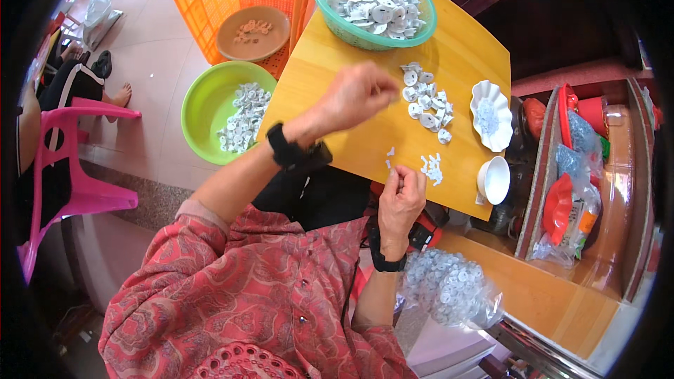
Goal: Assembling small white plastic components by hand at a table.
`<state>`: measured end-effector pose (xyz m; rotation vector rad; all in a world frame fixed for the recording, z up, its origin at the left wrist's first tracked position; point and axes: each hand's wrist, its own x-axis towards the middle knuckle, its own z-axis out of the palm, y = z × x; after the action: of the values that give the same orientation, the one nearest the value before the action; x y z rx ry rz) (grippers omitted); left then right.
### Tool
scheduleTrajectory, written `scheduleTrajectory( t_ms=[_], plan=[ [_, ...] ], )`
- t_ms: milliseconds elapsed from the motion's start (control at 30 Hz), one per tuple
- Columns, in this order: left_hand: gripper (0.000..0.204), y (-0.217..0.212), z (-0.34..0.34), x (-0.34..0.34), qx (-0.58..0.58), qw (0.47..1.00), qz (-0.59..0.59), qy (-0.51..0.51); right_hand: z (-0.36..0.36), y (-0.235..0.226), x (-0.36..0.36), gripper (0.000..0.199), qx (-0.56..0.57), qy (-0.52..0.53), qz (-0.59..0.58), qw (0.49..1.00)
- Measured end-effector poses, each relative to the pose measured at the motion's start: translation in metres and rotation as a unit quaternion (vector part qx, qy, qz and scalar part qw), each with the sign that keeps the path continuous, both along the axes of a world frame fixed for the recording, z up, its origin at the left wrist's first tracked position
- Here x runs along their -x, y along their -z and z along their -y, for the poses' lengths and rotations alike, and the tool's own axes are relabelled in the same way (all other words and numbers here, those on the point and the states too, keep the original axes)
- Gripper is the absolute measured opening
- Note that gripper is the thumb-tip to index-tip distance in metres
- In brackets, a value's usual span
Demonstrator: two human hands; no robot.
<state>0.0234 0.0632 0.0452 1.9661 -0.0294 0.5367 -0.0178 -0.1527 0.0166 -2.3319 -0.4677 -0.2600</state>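
My left hand [359, 97] is over the wooden table, slightly blurred, with its fingers curled closed beside a loose pile of round white plastic parts [427, 102]. What it holds, if anything, is hidden. Near the table's front edge, my right hand [403, 195] has thumb and fingers pinched together. Whatever lies between those fingertips is too small to make out. Just beyond them are a few tiny white pieces [390, 152]. To their right sits a cluster of small white plastic pieces [432, 168].
A teal basket [330, 24] of white parts stands at the table's [309, 74] far edge. Right are a scalloped dish [500, 139] and white bowl [495, 180]. A green basin [200, 116], orange crate [203, 0] and pink chair [91, 175] stand left; a bagged heap [449, 284] lies lower right.
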Motion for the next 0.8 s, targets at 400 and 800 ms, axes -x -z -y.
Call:
scheduleTrajectory(
  t_ms=[400,800],
  plan=[
    [0.027,0.035,0.045,0.033,-0.321,0.94,-0.034,0.109,-0.002,0.001,0.005,0.024,0.175,-0.048,0.081,0.98],
    [0.022,0.034,0.032,-0.063,-0.272,0.959,0.067,0.045,0.005,-0.007,0.012,0.033,0.173,-0.11,0.056,0.977]
  ],
)
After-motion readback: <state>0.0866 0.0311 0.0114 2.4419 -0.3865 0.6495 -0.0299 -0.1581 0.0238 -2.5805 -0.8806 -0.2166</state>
